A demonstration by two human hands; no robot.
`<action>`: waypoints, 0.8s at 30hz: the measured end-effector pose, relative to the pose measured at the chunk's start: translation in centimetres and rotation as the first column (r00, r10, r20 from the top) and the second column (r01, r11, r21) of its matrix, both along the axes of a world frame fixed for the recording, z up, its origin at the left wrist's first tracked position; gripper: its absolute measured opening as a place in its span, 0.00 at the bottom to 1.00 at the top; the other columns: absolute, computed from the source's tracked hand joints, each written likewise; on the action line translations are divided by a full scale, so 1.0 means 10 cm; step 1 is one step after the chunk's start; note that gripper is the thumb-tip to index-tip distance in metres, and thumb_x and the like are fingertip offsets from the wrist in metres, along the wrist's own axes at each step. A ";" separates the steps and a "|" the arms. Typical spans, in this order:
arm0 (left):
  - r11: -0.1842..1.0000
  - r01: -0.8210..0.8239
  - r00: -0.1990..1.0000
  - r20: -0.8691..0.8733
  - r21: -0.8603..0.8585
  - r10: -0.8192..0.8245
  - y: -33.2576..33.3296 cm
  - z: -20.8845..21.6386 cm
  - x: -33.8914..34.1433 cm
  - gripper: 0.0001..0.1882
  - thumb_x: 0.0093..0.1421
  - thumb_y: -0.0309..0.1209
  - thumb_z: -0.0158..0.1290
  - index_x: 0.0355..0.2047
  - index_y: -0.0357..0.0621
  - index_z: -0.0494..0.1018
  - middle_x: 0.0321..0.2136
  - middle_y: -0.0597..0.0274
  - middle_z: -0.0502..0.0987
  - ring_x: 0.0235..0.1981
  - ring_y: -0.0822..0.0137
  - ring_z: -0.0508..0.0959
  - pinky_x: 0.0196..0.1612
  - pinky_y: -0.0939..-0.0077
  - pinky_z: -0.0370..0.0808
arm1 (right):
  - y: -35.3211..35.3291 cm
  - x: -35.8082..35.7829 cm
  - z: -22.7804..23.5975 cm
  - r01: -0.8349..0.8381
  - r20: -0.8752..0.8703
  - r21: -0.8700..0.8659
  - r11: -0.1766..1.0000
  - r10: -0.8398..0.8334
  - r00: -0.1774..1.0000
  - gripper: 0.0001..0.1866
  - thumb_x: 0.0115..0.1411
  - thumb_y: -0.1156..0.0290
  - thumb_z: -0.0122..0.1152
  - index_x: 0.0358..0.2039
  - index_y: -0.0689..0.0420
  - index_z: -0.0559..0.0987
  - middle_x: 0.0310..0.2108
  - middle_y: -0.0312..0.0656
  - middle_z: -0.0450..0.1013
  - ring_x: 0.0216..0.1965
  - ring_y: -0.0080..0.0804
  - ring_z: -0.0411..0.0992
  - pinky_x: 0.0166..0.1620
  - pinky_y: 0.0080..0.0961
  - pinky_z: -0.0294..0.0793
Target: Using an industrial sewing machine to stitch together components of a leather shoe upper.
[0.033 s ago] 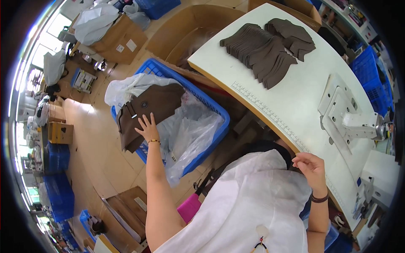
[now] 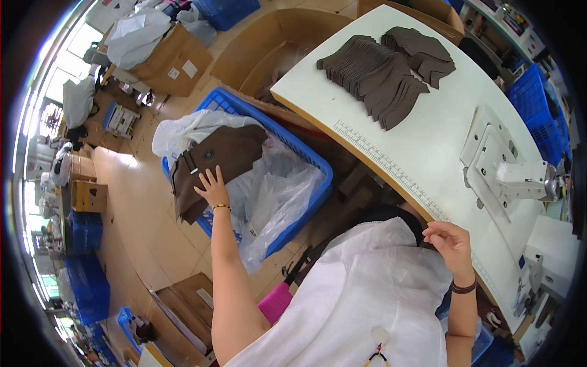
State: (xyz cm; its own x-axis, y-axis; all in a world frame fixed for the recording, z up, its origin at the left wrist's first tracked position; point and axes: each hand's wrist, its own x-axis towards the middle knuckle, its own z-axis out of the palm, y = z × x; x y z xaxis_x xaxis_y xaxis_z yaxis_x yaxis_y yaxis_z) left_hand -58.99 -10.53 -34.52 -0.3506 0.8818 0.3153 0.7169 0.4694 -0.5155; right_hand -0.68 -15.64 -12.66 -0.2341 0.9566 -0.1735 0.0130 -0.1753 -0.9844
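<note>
My left hand [image 2: 213, 188] lies with fingers spread on a brown sheet-like piece [image 2: 235, 147] that looks like leather or a leather-like material. A round dark fitting and a small strap with a pale metal bit show on it. The piece rests over a white plastic bag in a blue crate [image 2: 306, 220]. My right hand [image 2: 449, 241] is held at the front edge of the white table [image 2: 422, 159], fingers curled in toward the thumb, with nothing seen in them. Farther back on the table lie a fanned stack of dark brown cut pieces [image 2: 373, 76] and a smaller stack [image 2: 422, 55].
A sewing machine [image 2: 520, 180] sits in the table's right part. A printed ruler scale [image 2: 391, 162] runs along the table's front edge. A large cardboard box [image 2: 244, 46] stands behind the crate. More boxes [image 2: 165, 64] and blue crates [image 2: 85, 287] line the left side.
</note>
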 end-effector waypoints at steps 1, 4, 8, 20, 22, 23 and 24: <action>0.999 0.033 0.997 -0.064 0.022 -0.032 0.04 0.05 -0.06 0.26 0.57 0.31 0.46 0.57 0.66 0.61 0.53 0.65 0.65 0.56 0.58 0.63 0.53 0.38 0.59 | 0.01 0.00 -0.02 -0.027 -0.011 0.005 1.000 0.027 1.000 0.13 0.55 0.81 0.56 0.43 0.66 0.75 0.34 0.44 0.75 0.35 0.26 0.73 0.41 0.21 0.73; 0.999 0.047 0.999 -0.018 0.008 -0.047 0.13 0.24 -0.22 0.24 0.57 0.31 0.46 0.55 0.64 0.64 0.51 0.67 0.66 0.54 0.59 0.65 0.53 0.39 0.61 | 0.03 -0.04 0.00 -0.044 0.003 -0.037 0.998 0.044 0.999 0.13 0.56 0.82 0.56 0.43 0.65 0.75 0.34 0.44 0.75 0.36 0.26 0.73 0.41 0.20 0.72; 0.986 0.139 0.942 0.293 0.097 -0.162 0.36 0.92 -0.44 0.21 0.57 0.27 0.43 0.52 0.55 0.68 0.48 0.62 0.71 0.50 0.60 0.71 0.51 0.49 0.66 | 0.05 -0.01 0.00 -0.060 0.050 -0.009 0.998 0.060 0.997 0.13 0.55 0.81 0.56 0.42 0.65 0.76 0.34 0.43 0.76 0.36 0.25 0.73 0.42 0.20 0.72; 0.436 0.552 0.631 -0.014 0.711 -0.776 0.10 3.40 0.88 0.27 0.47 0.16 0.44 0.50 0.47 0.71 0.50 0.53 0.71 0.54 0.52 0.68 0.57 0.58 0.62 | 0.24 -0.12 0.09 -0.159 -0.094 0.089 0.983 0.167 0.981 0.27 0.56 0.61 0.61 0.53 0.62 0.69 0.50 0.46 0.69 0.49 0.30 0.67 0.47 0.26 0.70; 0.303 0.795 0.481 -0.242 0.525 -0.843 0.12 3.53 1.36 0.22 0.51 0.22 0.47 0.48 0.51 0.72 0.53 0.57 0.69 0.55 0.51 0.67 0.59 0.49 0.57 | 0.30 -0.09 0.12 -0.129 -0.232 0.113 0.985 0.152 0.961 0.36 0.54 0.51 0.60 0.57 0.60 0.63 0.54 0.47 0.64 0.53 0.33 0.64 0.50 0.29 0.68; 0.209 0.882 0.361 -0.322 0.422 -0.875 0.17 3.53 1.56 0.19 0.53 0.26 0.48 0.46 0.52 0.73 0.53 0.60 0.69 0.55 0.51 0.67 0.57 0.47 0.58 | 0.33 -0.07 0.16 -0.107 -0.371 0.122 0.987 0.145 0.917 0.46 0.51 0.42 0.59 0.61 0.58 0.56 0.58 0.48 0.59 0.57 0.35 0.61 0.52 0.33 0.66; 0.119 0.946 0.235 -0.389 0.301 -0.891 0.19 3.53 1.76 0.16 0.55 0.30 0.50 0.45 0.53 0.74 0.53 0.62 0.69 0.54 0.51 0.68 0.56 0.46 0.59 | 0.36 -0.05 0.22 -0.097 -0.366 0.131 0.987 0.139 0.920 0.46 0.51 0.42 0.59 0.61 0.58 0.56 0.58 0.48 0.59 0.57 0.35 0.61 0.52 0.33 0.66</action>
